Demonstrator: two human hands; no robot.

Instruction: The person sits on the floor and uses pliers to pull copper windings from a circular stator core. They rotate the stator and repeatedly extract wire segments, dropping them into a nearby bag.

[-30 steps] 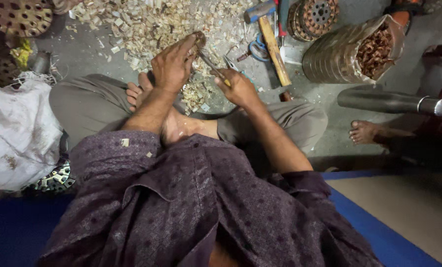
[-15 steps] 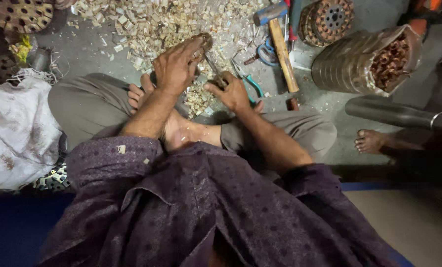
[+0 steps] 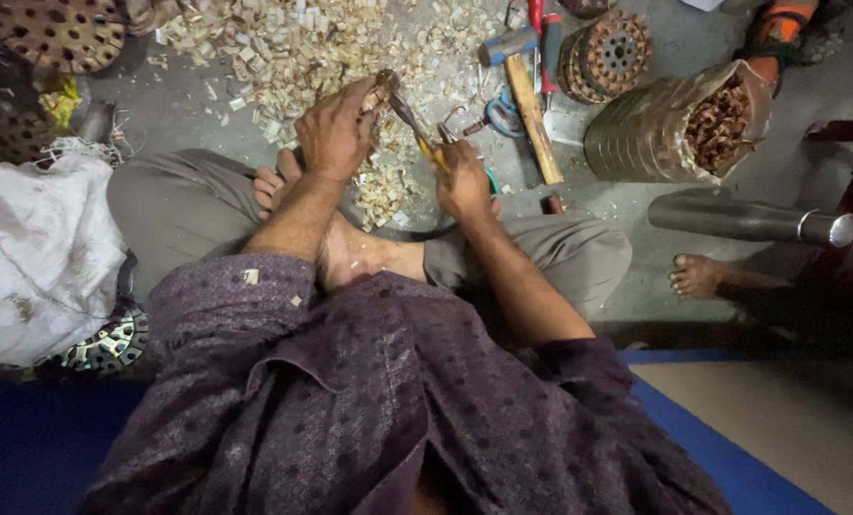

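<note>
Over the chip-strewn floor (image 3: 207,114): left hand (image 3: 336,133) clenched around a small brownish piece (image 3: 380,92), right hand (image 3: 464,181) gripping pliers (image 3: 417,129) whose tips meet that piece. Nearby, right of the hands: wooden-handled hammer (image 3: 526,95), coil-filled metal cylinder (image 3: 679,129), steel tube (image 3: 750,219).

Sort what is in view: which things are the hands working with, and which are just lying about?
In use:
left hand, gripping a small brown piece
right hand, holding pliers at that piece
pale chips heaped beyond

Lying about:
hammer
round slotted metal core
metal tube
white sack
</note>
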